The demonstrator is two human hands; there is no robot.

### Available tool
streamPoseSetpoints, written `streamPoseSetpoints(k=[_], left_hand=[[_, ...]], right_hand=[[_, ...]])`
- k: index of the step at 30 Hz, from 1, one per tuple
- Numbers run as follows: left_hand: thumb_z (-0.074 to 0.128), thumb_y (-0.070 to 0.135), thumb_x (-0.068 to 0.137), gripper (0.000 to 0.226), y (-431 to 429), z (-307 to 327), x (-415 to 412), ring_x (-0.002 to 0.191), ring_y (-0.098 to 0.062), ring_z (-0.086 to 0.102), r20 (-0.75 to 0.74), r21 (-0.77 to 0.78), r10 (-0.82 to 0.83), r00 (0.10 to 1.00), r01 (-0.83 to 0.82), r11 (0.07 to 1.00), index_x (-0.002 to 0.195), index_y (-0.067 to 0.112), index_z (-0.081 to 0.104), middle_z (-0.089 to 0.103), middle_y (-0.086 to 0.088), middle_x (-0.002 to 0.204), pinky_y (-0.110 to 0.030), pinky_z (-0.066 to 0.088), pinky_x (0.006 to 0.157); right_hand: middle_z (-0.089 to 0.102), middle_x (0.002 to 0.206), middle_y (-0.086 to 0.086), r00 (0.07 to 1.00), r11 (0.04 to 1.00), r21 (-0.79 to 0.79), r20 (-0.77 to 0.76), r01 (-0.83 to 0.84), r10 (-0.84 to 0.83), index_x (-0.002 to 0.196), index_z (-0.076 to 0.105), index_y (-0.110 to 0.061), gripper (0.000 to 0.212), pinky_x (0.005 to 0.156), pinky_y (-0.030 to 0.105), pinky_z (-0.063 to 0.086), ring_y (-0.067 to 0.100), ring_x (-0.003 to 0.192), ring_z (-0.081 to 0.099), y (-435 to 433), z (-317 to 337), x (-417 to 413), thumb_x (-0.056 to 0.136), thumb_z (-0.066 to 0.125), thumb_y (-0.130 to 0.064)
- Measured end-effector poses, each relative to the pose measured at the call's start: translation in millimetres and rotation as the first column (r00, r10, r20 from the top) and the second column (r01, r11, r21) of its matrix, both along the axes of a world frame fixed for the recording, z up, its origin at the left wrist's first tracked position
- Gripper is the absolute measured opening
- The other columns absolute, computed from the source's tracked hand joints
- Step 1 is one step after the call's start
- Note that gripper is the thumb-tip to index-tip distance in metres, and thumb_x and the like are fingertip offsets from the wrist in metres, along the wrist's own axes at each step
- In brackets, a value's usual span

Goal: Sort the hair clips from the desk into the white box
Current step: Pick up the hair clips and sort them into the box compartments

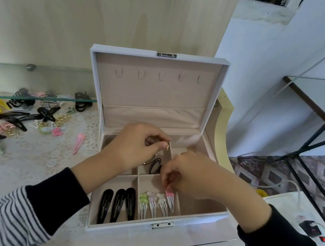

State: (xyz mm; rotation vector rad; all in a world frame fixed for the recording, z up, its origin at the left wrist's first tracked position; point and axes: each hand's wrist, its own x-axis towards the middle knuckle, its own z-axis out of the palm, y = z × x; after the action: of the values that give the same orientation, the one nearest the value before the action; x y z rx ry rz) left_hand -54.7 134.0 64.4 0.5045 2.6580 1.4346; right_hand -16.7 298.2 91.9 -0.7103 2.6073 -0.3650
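Sorting like with like, the right hand [194,175] pinches a pink bow clip [169,199] at 3 o'clock of three pastel bow clips [152,202]; the left hand [134,146] pinches a small gold clip [166,146].

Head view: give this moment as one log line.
left hand: pinches small gold clip over white hinged box | right hand: holds pink-topped silver clip in front-middle compartment

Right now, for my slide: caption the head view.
Right hand holds pink clip in white box; left hand pinches gold clip.
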Motion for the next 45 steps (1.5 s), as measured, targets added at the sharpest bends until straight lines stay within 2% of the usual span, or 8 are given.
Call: streamPoseSetpoints(k=[7, 12, 18, 23, 26, 29, 38, 45], left_hand=[[0.073, 0.014, 0.085, 0.006, 4, -5, 0, 0.077, 0.005, 0.066, -0.015, 0.006, -0.011, 1.000, 0.011, 1.000, 0.087, 0.020, 0.074, 0.073, 0.014, 0.081, -0.006, 0.048, 0.073], [0.072, 0.014, 0.085, 0.006, 8, -6, -1, 0.080, 0.006, 0.065, -0.029, -0.004, -0.036, 0.999, 0.035, 0.999, 0.087, 0.018, 0.075, 0.072, 0.014, 0.081, -0.004, 0.046, 0.075], [0.073, 0.015, 0.085, 0.005, 16, -8, -3, 0.077, 0.005, 0.065, -0.078, -0.019, -0.071, 0.994, 0.070, 0.997, 0.083, 0.020, 0.074, 0.071, 0.014, 0.078, -0.008, 0.049, 0.074], [0.071, 0.024, 0.087, 0.002, 23, -8, -5, 0.081, 0.002, 0.065, -0.086, -0.102, -0.132, 0.988, 0.123, 0.987, 0.086, 0.025, 0.072, 0.071, 0.014, 0.081, -0.023, 0.053, 0.080], [0.067, 0.026, 0.089, 0.004, 32, -3, -6, 0.082, 0.004, 0.064, -0.126, -0.212, -0.193, 0.973, 0.163, 0.964, 0.088, 0.026, 0.071, 0.071, 0.016, 0.083, -0.024, 0.051, 0.080], [0.066, 0.026, 0.089, 0.006, 40, 0, -8, 0.083, 0.000, 0.064, -0.148, -0.305, -0.263, 0.953, 0.209, 0.929, 0.089, 0.024, 0.073, 0.073, 0.012, 0.085, -0.026, 0.050, 0.079], [0.061, 0.037, 0.090, 0.015, 49, -1, -11, 0.092, -0.013, 0.063, -0.182, -0.608, -0.352, 0.918, 0.177, 0.774, 0.096, 0.029, 0.072, 0.071, 0.008, 0.094, -0.032, 0.050, 0.075], [0.063, 0.033, 0.089, 0.014, 50, 3, -6, 0.095, -0.011, 0.064, -0.095, -0.648, -0.405, 0.909, 0.252, 0.718, 0.097, 0.031, 0.075, 0.073, 0.011, 0.097, -0.029, 0.050, 0.079]], right_hand=[[0.067, 0.089, -0.018, 0.991, 0.997, 0.078, -0.134, -0.017, 0.027, 0.092, 0.067, -0.033, 0.013, 0.083, 0.030, 0.032, 0.002, 0.082, 0.043, -1, -5, 6, 0.082, 0.063, -0.026], [0.066, 0.086, -0.019, 0.991, 0.997, 0.076, -0.132, -0.024, 0.034, 0.090, 0.070, -0.037, 0.014, 0.080, 0.028, 0.027, 0.006, 0.090, 0.049, 1, -8, 8, 0.083, 0.064, -0.027], [0.066, 0.086, -0.019, 0.990, 0.973, -0.182, 0.004, 0.143, -0.144, 0.092, 0.073, -0.030, 0.019, 0.081, 0.017, 0.045, -0.001, 0.084, 0.058, 22, 10, 5, 0.087, 0.060, -0.016], [0.067, 0.088, -0.012, 0.864, 0.832, -0.427, -0.192, 0.354, -0.466, 0.091, 0.069, -0.024, 0.012, 0.071, 0.008, 0.038, 0.002, 0.085, 0.056, 55, 3, -4, 0.088, 0.061, -0.017], [0.065, 0.103, -0.006, 0.738, 0.812, -0.407, -0.370, 0.417, -0.565, 0.104, 0.065, -0.021, 0.016, 0.082, 0.030, 0.046, 0.015, 0.096, 0.056, 67, -18, -11, 0.091, 0.057, -0.024], [0.065, 0.107, 0.002, 0.666, 0.807, -0.392, -0.459, 0.442, -0.588, 0.106, 0.064, -0.015, 0.023, 0.078, 0.044, 0.049, 0.026, 0.096, 0.059, 69, -33, -12, 0.091, 0.057, -0.032], [0.067, 0.101, 0.003, 0.593, 0.806, -0.366, -0.547, 0.465, -0.590, 0.100, 0.066, -0.015, 0.025, 0.072, 0.039, 0.047, 0.028, 0.089, 0.061, 66, -47, -11, 0.088, 0.057, -0.035], [0.068, 0.097, 0.001, 0.573, 0.811, -0.355, -0.578, 0.465, -0.581, 0.096, 0.067, -0.017, 0.040, 0.070, 0.038, 0.048, 0.026, 0.087, 0.061, 67, -48, -12, 0.086, 0.042, -0.046]])
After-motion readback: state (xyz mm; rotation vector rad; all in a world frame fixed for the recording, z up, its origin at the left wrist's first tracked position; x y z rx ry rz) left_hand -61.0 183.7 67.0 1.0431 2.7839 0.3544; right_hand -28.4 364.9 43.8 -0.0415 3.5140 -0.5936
